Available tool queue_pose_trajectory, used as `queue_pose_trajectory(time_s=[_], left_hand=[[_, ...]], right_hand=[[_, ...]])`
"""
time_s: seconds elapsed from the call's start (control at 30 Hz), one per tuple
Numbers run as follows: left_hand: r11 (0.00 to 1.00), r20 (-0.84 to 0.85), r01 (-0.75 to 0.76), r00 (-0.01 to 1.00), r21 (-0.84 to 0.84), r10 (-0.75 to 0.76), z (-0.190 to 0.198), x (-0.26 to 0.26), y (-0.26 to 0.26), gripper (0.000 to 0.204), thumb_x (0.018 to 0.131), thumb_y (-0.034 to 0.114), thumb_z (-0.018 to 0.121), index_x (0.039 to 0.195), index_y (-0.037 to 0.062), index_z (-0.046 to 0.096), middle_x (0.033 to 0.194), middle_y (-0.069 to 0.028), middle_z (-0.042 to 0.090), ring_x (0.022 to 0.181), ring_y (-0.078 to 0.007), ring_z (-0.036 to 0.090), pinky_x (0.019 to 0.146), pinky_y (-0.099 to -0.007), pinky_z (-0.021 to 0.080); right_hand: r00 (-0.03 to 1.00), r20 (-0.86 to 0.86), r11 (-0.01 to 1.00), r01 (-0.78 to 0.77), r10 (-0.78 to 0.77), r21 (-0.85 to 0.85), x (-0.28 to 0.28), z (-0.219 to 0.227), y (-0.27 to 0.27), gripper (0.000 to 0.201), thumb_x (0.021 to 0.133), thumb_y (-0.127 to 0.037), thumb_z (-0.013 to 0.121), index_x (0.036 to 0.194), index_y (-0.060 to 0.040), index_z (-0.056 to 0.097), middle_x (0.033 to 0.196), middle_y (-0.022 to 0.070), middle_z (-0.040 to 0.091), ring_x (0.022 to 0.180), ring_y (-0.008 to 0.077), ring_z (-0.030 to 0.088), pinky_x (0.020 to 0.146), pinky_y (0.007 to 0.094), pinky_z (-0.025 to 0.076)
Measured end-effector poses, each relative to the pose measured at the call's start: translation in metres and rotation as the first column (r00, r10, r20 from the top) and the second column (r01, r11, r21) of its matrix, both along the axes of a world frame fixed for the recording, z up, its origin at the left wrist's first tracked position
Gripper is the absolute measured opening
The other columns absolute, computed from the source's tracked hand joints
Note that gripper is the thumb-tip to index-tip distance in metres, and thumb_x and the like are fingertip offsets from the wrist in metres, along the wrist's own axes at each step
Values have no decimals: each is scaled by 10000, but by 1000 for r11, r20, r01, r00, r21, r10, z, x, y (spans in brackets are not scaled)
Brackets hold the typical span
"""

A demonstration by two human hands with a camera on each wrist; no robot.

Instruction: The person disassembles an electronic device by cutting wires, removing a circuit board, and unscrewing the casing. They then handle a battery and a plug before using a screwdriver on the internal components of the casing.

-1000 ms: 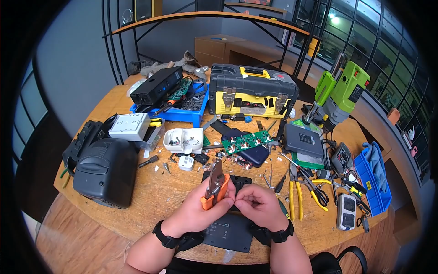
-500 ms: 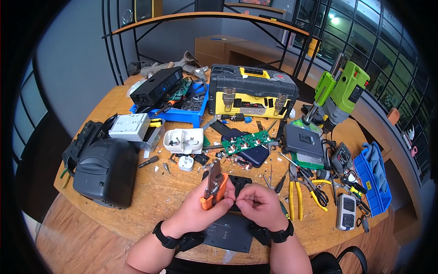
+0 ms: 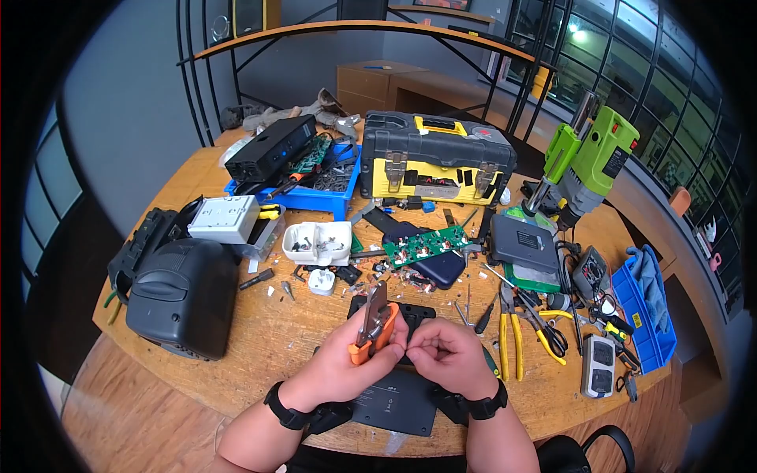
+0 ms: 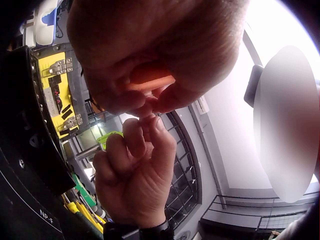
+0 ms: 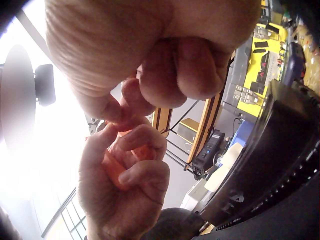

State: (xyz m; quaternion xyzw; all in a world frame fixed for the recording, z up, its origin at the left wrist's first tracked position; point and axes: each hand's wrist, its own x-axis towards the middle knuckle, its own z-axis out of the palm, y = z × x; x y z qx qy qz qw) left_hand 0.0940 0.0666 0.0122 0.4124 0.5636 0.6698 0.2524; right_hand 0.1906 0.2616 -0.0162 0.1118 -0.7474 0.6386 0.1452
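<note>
My left hand grips an orange-handled wire stripper with flat metal jaws pointing up. In the left wrist view its orange handle shows between palm and fingers. My right hand has curled fingers, thumb and forefinger pinched together against the left fingertips. What the right fingertips pinch is tiny and hidden; I cannot tell its kind. Both hands are above a black device with pale print on its flat panel, at the table's near edge. In the right wrist view the left hand meets the right fingertips.
Behind the hands lie a green circuit board, a white two-part tray and scattered scraps. Yellow-handled pliers and scissors lie right. A black case stands left, a yellow-black toolbox at the back, a green drill back right.
The wire stripper has tilted and shifted slightly to the right in the left hand. The right hand has stayed almost still, fingertips still meeting the left ones.
</note>
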Motion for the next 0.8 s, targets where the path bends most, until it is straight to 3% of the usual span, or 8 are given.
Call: queue_pose_trajectory(time_s=[0.27,0.33,0.53,0.8], left_hand=[[998,71,18,997,64,-22,-5,0,0,353,948,-72,645,1261,41,526,1041,-18,604,964,-77,592,855,-265,504],[998,68,13,997,61,-18,-5,0,1,359,948,-71,647,1266,40,525,1044,-20,605,966,-78,593,857,-266,506],[999,49,14,999,37,-16,-4,-1,0,371,945,-68,653,1276,35,524,1049,-27,609,975,-86,598,866,-272,510],[998,58,9,998,57,-12,-4,1,1,368,948,-66,655,1276,36,522,1046,-27,608,966,-86,594,860,-273,508]], right_hand=[[998,-56,1000,25,-26,-10,-1,3,-4,128,920,73,694,993,-6,626,843,-20,564,677,9,470,574,187,377],[996,-35,995,80,-82,-51,-1,4,-6,157,871,42,767,954,-38,660,764,-39,558,634,26,451,547,215,363],[989,-115,995,97,-94,20,0,7,-5,141,897,73,711,969,-13,626,811,-20,566,664,19,464,564,198,359],[987,-111,994,113,-113,-5,-2,4,-5,157,873,60,744,952,-32,643,759,-34,533,630,30,434,549,215,346]])
